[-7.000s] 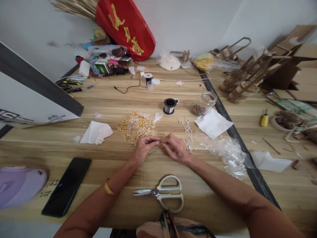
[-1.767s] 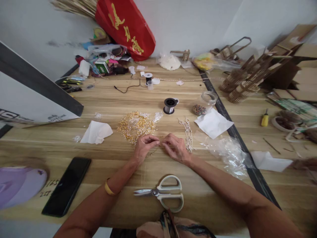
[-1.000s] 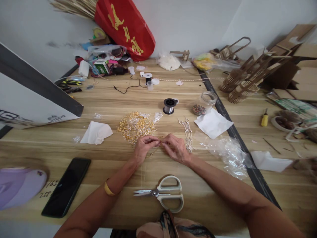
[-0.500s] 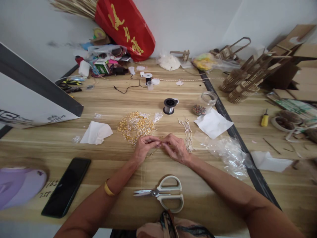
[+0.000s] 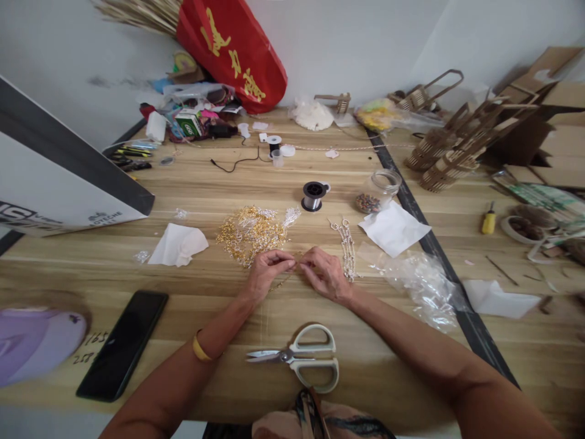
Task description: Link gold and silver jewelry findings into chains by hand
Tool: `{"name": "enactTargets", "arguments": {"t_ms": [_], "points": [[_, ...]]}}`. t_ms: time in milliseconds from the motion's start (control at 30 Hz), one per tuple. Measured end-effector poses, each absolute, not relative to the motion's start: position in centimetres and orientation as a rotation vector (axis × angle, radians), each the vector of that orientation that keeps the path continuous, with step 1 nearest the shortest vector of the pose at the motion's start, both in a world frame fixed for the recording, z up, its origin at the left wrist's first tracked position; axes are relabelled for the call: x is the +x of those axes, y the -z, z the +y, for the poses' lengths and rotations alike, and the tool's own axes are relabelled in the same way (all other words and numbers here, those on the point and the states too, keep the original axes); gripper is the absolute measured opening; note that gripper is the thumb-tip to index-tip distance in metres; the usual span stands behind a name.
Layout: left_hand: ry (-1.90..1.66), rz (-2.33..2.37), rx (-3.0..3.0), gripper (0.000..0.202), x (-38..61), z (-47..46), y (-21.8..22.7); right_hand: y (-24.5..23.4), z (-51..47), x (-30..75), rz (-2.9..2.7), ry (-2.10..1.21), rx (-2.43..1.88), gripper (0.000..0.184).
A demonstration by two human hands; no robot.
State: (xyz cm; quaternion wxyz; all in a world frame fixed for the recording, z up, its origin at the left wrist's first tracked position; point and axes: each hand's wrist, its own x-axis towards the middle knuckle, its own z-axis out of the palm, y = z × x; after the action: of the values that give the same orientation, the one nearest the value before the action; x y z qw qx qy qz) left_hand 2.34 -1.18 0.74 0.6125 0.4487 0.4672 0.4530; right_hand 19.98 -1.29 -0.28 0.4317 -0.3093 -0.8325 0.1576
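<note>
My left hand (image 5: pixel 269 270) and my right hand (image 5: pixel 325 272) meet fingertip to fingertip over the table, both pinched closed. A thin gold chain (image 5: pixel 282 281) hangs from the left fingers, and part of it shows between the two hands. What the right fingertips grip is too small to make out. Just beyond the left hand lies a heap of gold and silver chains (image 5: pixel 253 231). Several silver beaded chains (image 5: pixel 347 247) with rings at one end lie beside the right hand. Scissors with white handles (image 5: pixel 297 356) rest nearer to me, blades pointing left.
A wire spool (image 5: pixel 313 196) and a glass jar of beads (image 5: pixel 379 192) stand beyond my hands. White paper (image 5: pixel 178 245) and a black phone (image 5: pixel 122 346) lie to the left. Clear plastic bags (image 5: pixel 423 283) are on the right. A large white box (image 5: pixel 64 177) juts in from the left.
The fingertips of my two hands have shifted very slightly against each other. Everything else on the table stays where it was.
</note>
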Motion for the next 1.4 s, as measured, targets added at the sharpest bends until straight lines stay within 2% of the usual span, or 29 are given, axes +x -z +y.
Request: {"name": "enactTargets", "arguments": {"t_ms": [633, 1400], "points": [[-0.99, 0.882, 0.725, 0.019, 2.81, -1.66, -1.3, 0.29, -1.36, 20.03, -2.039, -0.419, -0.742, 0.01], [-0.973, 0.878, 0.706, 0.019, 2.98, -1.71, -0.75, 0.43, -1.4, 20.05, -2.03, -0.387, -0.743, 0.009]]}}
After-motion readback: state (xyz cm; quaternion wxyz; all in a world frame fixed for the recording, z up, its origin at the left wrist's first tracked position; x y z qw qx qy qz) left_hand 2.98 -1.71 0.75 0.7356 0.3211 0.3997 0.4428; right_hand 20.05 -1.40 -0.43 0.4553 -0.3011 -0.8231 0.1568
